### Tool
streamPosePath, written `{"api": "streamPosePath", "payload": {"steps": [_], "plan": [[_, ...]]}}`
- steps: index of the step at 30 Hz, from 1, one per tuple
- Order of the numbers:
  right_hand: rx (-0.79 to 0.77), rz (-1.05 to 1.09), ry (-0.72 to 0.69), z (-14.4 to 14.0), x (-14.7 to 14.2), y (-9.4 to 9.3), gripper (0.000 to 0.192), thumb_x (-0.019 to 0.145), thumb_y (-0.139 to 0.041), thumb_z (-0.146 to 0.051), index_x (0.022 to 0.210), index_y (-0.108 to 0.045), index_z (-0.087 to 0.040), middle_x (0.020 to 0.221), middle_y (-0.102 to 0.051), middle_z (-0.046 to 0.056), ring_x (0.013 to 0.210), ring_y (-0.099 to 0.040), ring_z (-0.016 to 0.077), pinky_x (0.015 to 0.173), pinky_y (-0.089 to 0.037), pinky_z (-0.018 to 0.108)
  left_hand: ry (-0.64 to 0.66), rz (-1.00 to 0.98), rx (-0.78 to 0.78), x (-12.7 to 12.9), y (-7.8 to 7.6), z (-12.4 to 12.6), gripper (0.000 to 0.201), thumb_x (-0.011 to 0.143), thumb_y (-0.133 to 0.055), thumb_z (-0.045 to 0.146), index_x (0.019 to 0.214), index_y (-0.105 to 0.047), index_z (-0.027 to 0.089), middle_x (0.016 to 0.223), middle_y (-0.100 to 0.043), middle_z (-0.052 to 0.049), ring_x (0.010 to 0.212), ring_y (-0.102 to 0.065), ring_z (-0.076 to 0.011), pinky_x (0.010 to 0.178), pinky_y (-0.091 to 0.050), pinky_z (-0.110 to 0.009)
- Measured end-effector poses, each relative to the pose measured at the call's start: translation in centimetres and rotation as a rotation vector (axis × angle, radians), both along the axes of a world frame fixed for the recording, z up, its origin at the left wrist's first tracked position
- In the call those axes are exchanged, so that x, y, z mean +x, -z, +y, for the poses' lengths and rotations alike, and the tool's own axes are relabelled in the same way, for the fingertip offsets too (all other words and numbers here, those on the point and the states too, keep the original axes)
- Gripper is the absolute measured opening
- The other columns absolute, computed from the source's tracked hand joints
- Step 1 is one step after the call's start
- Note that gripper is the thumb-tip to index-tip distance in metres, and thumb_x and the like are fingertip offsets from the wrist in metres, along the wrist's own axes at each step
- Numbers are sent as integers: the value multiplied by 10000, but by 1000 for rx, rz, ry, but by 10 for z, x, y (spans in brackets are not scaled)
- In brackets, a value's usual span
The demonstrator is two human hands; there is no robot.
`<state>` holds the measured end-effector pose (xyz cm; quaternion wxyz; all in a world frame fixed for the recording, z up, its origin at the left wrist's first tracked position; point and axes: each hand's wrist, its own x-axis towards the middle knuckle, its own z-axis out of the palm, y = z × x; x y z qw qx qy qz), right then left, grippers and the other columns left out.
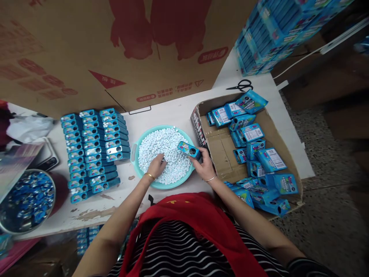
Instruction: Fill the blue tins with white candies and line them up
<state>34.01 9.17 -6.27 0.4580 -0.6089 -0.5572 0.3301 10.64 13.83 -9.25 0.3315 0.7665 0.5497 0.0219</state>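
Note:
A light-green plastic basin (pixel 163 186) holds a heap of small white candies (pixel 161 144). My left hand (pixel 156 166) reaches into the heap from the near side, its fingers curled among the candies and the fingertips partly hidden. Over the basin's right rim, my right hand (pixel 204 164) grips a small blue printed box (pixel 188 149), tilted, with a dark round hole in its upper face. To the left, rows of similar blue boxes (pixel 92 151) lie close together on the white table; white shows in the holes of some, while others look dark.
An open cardboard tray (pixel 221 148) with several loose blue packs stands at right. Scissors (pixel 240 85) lie behind it, near stacked blue packs (pixel 265 36). A large carton (pixel 115 50) blocks the back. A metal pot (pixel 53 192) of blue wrapped pieces sits at left beside a scale-like device (pixel 49 154).

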Motion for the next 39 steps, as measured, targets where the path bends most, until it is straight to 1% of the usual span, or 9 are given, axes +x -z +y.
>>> {"api": "streamPosePath", "payload": {"steps": [3, 7, 14, 21, 25, 29, 32, 35, 39], "plan": [[-17, -9, 22, -2, 4, -2, 354, 830, -625, -326, 1150, -509, -230, 1075, -626, 54, 989, -597, 210, 895, -490, 363, 22, -81, 4, -21, -23, -1, 269, 888, -463, 262, 1140, -505, 179, 1114, -608, -89, 1003, -592, -200, 894, -475, -328], [54, -104, -32, -1, 4, -4, 344, 836, -562, -242, 1175, -505, -216, 1142, -607, 100, 1070, -578, 252, 956, -465, 434, 70, -193, 42, -39, -73, -1, 283, 909, -472, 349, 1130, -520, 178, 1045, -618, -81, 936, -593, -186, 844, -476, -312], [169, -241, -185, 1, -10, -4, 442, 758, -480, -100, 1184, -526, -209, 1203, -604, 118, 1149, -545, 281, 1017, -436, 507, 307, -53, 71, -26, -153, 7, 250, 924, -427, 302, 1121, -535, 190, 1051, -621, -80, 951, -597, -192, 847, -477, -326], [221, -264, -232, -4, -22, -3, 447, 742, -462, -70, 1162, -516, -214, 1175, -613, 108, 1140, -552, 266, 1026, -442, 509, 455, 422, 109, 14, -198, 8, 215, 891, -422, 166, 1063, -550, 167, 947, -628, -96, 811, -616, -237, 684, -489, -343], [219, -241, -230, -4, -23, -1, 438, 756, -464, -80, 1168, -509, -222, 1173, -615, 106, 1149, -550, 265, 1027, -437, 515, 436, 403, 144, 30, -210, 1, 243, 870, -353, 74, 901, -573, 174, 816, -580, -84, 762, -594, -226, 696, -486, -354], [237, -230, -237, -4, -23, 0, 432, 762, -465, -79, 1170, -508, -214, 1176, -613, 114, 1147, -550, 264, 1019, -442, 505, 445, 384, 169, 28, -215, -3, 262, 877, -333, 83, 874, -577, 179, 808, -568, -81, 781, -579, -222, 724, -487, -354], [240, -222, -234, -3, -21, 2, 424, 767, -468, -70, 1166, -507, -209, 1176, -611, 118, 1138, -557, 258, 1014, -449, 488, 394, 391, 218, 3, -205, -2, 226, 904, -367, 164, 984, -577, 189, 890, -595, -78, 830, -585, -218, 723, -481, -329], [198, -174, -184, -3, -15, 6, 395, 799, -495, -107, 1181, -499, -205, 1176, -607, 123, 1129, -566, 253, 999, -461, 466, 210, 368, 147, -34, -166, -4, 215, 909, -410, 242, 1054, -559, 186, 976, -612, -81, 857, -600, -210, 736, -480, -317], [107, -101, -83, 0, -8, 11, 363, 846, -561, -223, 1201, -489, -202, 1149, -611, 118, 1082, -592, 249, 940, -495, 430, 67, 320, -130, -46, -81, -16, 127, 845, -480, 175, 927, -577, 164, 944, -630, -102, 865, -622, -234, 758, -484, -338]]}}
